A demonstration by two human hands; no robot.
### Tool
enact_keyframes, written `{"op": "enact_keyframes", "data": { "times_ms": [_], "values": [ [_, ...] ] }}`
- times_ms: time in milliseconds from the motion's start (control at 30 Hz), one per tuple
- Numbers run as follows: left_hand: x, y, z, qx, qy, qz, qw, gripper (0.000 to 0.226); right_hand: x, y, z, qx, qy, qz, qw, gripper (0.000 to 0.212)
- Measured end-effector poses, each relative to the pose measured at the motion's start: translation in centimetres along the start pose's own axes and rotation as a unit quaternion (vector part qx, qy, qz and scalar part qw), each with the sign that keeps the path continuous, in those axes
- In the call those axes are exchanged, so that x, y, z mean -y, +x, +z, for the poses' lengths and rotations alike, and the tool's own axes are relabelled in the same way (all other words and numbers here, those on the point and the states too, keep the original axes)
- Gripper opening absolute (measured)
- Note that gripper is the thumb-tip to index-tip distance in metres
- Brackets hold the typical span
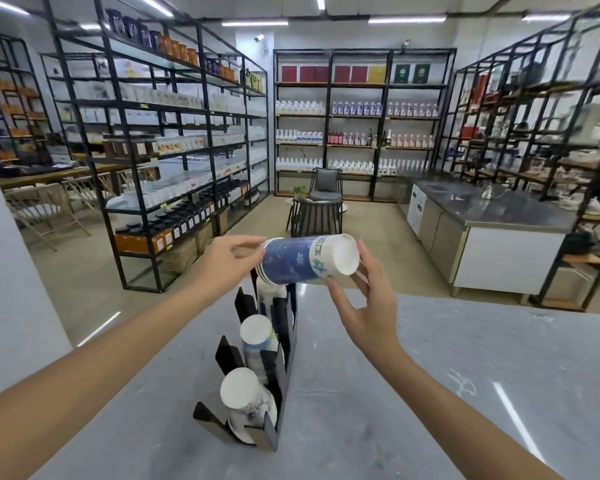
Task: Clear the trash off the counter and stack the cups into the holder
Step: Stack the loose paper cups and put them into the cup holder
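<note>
We are on the stacking step: our left hand [227, 263] and right hand [362, 299] grip a nested stack of blue-and-white paper cups [307, 259] sideways in the air, above the black cup holder [281, 372] on the grey counter [430, 393]. Next, we judge, it must tilt down into the far slot, which already holds cups.

Bright, even light from ceiling tube lights [253, 23] | streak glare on my counter [465, 375] | I see shelving [160, 133] bowed at edges | distant shelves soft, faint shadows.
</note>
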State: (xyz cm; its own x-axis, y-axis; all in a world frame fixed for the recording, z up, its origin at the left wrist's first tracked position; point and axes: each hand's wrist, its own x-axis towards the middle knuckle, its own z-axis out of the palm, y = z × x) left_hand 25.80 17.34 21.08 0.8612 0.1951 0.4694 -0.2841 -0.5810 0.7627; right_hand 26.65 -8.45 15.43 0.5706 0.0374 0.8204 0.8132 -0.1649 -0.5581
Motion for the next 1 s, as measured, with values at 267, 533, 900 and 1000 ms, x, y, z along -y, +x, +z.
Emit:
{"op": "enact_keyframes", "data": {
  "times_ms": [267, 533, 900, 1000],
  "values": [
    [1.7, 1.8, -0.1, 0.104, -0.162, -0.124, 0.973, 0.037, 0.1, 5.3, 2.9, 0.105, -0.011, 0.001, 0.994, 0.089],
    [4.0, 2.5, -1.0, 0.234, 0.007, -0.032, 0.972, 0.069, -1.2, 7.0, 6.3, 0.207, -0.065, 0.017, 0.976, 0.096],
    [7.7, 2.8, 0.5, 0.256, 0.002, -0.036, 0.966, 0.086, -4.6, 6.6, 8.0, 0.26, -0.078, -0.012, 0.962, 0.092],
    [8.6, 2.6, 1.0, 0.257, -0.01, -0.049, 0.965, 0.085, -5.5, 6.2, 8.4, 0.274, -0.074, -0.015, 0.959, 0.089]
  ]
}}
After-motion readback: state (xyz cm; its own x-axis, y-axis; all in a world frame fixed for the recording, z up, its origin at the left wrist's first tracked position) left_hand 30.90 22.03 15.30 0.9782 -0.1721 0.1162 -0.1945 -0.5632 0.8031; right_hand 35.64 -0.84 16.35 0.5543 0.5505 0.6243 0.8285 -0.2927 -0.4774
